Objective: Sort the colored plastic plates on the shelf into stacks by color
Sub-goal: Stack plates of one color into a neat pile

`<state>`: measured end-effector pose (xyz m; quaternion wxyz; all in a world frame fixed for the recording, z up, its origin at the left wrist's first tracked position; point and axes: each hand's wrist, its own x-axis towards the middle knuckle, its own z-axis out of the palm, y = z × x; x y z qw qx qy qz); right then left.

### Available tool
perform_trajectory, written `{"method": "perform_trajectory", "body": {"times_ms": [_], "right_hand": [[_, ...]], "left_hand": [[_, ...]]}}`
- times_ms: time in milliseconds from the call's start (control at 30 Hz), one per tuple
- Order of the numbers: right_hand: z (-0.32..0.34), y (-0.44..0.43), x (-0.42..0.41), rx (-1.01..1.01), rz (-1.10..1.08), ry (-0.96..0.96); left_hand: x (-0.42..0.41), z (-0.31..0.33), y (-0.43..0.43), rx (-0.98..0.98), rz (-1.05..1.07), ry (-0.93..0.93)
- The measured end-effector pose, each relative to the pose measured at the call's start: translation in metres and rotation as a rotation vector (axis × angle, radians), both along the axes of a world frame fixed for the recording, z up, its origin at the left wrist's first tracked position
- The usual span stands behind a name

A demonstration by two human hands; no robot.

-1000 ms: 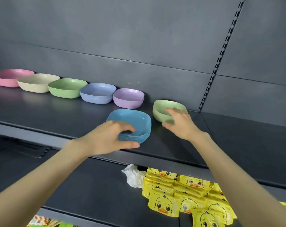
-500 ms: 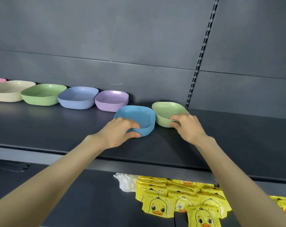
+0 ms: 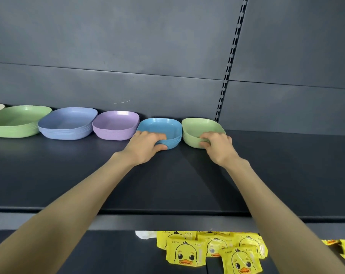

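The dark shelf (image 3: 187,175) carries a row of plate stacks along its back wall. Taking the bright blue stack (image 3: 161,126) as the mark: just left of it sits the lilac stack (image 3: 116,124), further left the periwinkle stack (image 3: 68,123), then the green stack (image 3: 17,121). Just right of it, rims nearly touching, stands the pale green stack (image 3: 197,126). The left hand (image 3: 146,145) grips the bright blue stack's near rim, fingers (image 3: 157,136) curled over the edge and thumb against the side. The right hand (image 3: 219,147), the nearer to the pale green stack, pinches its near rim likewise. Should that pile belong with the green stack, it must travel leftward past the bright blue stack, and the right hand looks best placed for it
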<state>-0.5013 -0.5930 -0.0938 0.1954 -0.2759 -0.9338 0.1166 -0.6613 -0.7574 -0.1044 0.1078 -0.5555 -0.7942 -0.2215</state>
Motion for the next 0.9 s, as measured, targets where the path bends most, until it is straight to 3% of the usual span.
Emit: {"method": "perform_trajectory", "body": {"times_ms": [433, 900], "right_hand": [[-0.002, 0.015, -0.022, -0.045, 0.025, 0.001], [-0.012, 0.021, -0.032, 0.09, 0.102, 0.014]], "left_hand": [[-0.032, -0.009, 0.025, 0.077, 0.077, 0.021], [-0.043, -0.018, 0.026, 0.038, 0.016, 0.074]]}}
